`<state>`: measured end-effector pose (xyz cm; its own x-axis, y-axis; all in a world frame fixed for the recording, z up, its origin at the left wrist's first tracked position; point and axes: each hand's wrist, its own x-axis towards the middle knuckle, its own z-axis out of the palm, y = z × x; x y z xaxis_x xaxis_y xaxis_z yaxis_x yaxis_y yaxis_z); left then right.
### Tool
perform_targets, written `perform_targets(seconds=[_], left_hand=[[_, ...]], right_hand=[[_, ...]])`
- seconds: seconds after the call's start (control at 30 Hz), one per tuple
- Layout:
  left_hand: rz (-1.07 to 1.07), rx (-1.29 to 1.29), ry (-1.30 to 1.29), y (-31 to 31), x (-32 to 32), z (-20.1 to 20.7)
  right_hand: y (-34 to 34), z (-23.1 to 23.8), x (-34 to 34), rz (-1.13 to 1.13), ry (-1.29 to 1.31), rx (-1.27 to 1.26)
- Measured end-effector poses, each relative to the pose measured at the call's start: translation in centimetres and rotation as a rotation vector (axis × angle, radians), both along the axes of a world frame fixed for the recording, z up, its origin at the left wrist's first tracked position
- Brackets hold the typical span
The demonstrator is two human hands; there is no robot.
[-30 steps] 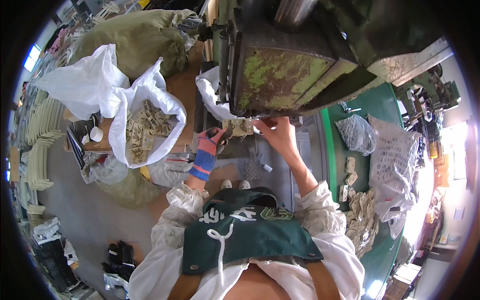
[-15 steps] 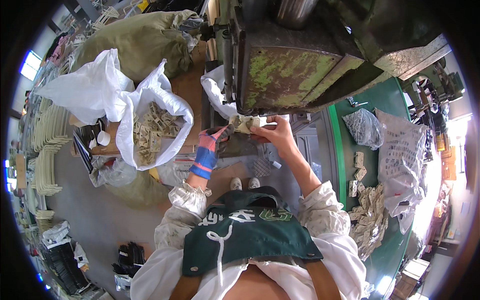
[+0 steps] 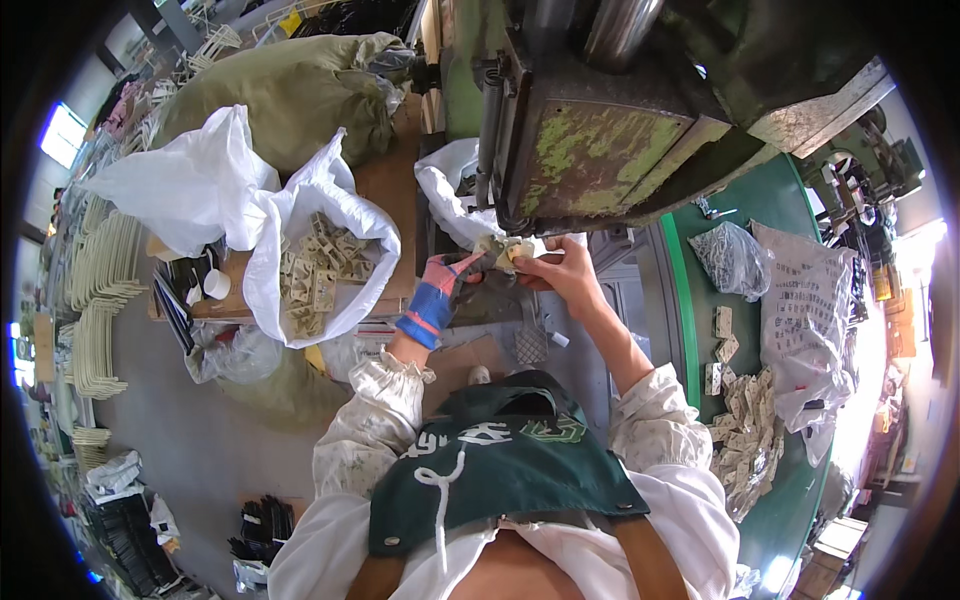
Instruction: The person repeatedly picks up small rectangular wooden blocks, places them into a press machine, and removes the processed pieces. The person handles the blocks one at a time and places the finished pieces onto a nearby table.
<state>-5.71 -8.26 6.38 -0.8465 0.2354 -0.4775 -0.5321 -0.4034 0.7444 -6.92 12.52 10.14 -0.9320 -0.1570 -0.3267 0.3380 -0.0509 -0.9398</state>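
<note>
A grey workshop floor (image 3: 200, 430) spreads around us, crowded toward its edges. Closest in, below our green apron (image 3: 510, 465), we have our work out in front at the machine. Our bare right hand (image 3: 570, 278) pinches the pale plate (image 3: 513, 254) between thumb and fingers at its right end; our gloved left hand (image 3: 452, 280) sits at the other end, its fingers bent in close (the dark fingertips blur together, so we cannot tell whether they pinch or merely steady it). The plate hangs between both hands, just below the lower edge of the green-flecked machine head (image 3: 610, 160). To handle it well, we would judge, we should keep a light hold at the ends, turn it with the bare fingers, which feel more, let the glove brace, and keep every fingertip out from under that heavy head. Off to our left, the white sack (image 3: 262, 285) stands open with similar plates (image 3: 325, 262) inside; to our right, a loose pile (image 3: 745, 435) lies on the green bench (image 3: 755, 200). Farther off, pale bent racks (image 3: 100, 265) line the left side.
</note>
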Motion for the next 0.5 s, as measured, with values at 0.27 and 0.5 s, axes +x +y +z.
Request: perform_targets(seconds=[0.27, 0.5], left_hand=[[0.173, -0.195, 0.17, 0.8, 0.2, -1.1], [0.225, -0.238, 0.206, 1.2, 0.5, -2.2]], right_hand=[[-1.5, -0.9, 1.7, -0.179, -0.105, -0.047], [-1.5, -0.8, 1.3, -0.156, -0.089, -0.073]])
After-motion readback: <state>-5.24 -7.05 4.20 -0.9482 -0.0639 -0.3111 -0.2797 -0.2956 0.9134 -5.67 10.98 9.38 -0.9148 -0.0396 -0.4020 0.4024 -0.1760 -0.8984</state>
